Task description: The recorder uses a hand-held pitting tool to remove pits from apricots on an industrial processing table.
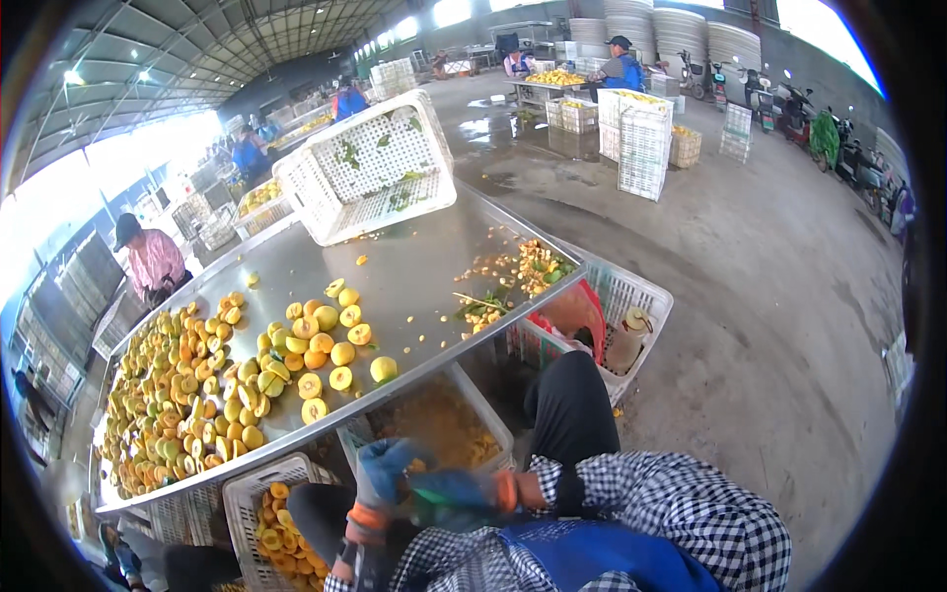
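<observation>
My left hand, in a blue glove with an orange cuff, is over the crate of scraps below the table edge. Close beside it, nearly touching, is my right hand, gloved alike, with a green patch or object at its fingers. Motion smears both hands, so their fingers and anything held cannot be made out. On the metal table are halved and whole yellow peaches, heaped thickest at the left. A crate of peach halves stands by my left knee.
An empty white crate with leaves inside lies tipped on the table. Pits and leaves lie at the right end. Beside my right knee, another crate holds a red bag and a jar. A person in pink stands across the table; stacked crates stand beyond.
</observation>
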Motion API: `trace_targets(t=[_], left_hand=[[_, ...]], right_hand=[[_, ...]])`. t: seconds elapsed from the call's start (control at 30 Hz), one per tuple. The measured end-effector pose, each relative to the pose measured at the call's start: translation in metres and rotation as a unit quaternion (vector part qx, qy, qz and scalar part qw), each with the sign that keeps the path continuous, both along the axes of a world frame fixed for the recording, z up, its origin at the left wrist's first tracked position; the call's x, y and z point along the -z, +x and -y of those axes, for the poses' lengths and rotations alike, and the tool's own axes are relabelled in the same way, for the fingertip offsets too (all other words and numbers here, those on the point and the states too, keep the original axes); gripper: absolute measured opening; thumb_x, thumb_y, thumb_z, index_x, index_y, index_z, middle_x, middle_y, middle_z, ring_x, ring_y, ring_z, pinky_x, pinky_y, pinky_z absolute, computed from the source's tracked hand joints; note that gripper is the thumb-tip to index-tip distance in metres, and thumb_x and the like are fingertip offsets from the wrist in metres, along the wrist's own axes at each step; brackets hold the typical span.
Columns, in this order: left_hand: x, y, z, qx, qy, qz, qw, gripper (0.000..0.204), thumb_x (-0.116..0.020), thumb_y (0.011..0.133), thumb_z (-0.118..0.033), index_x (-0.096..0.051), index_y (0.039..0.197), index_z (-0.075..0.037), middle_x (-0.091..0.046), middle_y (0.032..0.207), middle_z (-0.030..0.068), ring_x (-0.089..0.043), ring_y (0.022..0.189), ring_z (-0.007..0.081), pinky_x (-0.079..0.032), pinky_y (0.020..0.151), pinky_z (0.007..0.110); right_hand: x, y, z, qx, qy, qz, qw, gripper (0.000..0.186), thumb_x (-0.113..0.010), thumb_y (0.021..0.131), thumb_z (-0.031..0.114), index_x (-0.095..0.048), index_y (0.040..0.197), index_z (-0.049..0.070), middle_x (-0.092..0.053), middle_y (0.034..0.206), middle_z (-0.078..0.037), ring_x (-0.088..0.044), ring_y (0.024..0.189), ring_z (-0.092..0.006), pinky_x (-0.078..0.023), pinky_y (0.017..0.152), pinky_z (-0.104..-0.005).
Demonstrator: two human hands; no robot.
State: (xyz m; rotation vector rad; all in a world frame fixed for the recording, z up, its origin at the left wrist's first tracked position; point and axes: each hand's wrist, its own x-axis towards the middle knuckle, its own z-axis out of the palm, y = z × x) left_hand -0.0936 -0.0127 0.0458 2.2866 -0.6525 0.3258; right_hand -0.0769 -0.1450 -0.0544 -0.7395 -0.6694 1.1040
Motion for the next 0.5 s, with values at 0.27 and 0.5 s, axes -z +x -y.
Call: trace_targets(t=[0.27,0.5], left_hand=[[0.029,0.004,-0.056,-0.272,-0.332,-0.031,0.903,0.020,-0.049,0.077,-0.011,-0.062,0.089,-0.001,-0.061,0.079,0.0109,-0.058,0.071,0.0201,-0.046,0.064,0.029],[-0.026,-0.006,-0.114,-0.503,0.262,-0.049,0.822,0.029,-0.058,0.072,-0.021,-0.057,0.094,-0.003,-0.058,0.095,0.0157,-0.054,0.088,0.0312,-0.043,0.077,0.040]], right_hand=[[-0.019,0.011,0.008,0.111,-0.045,0.068,0.991,0.030,-0.047,0.085,0.038,-0.055,0.086,0.009,-0.050,0.063,0.000,-0.046,0.056,-0.0082,-0.037,0.048,-0.0234],[-0.017,0.031,0.022,0.167,-0.394,0.512,0.745,0.022,-0.047,0.083,0.026,-0.055,0.090,0.006,-0.059,0.075,-0.012,-0.056,0.067,-0.0219,-0.043,0.060,-0.0347]])
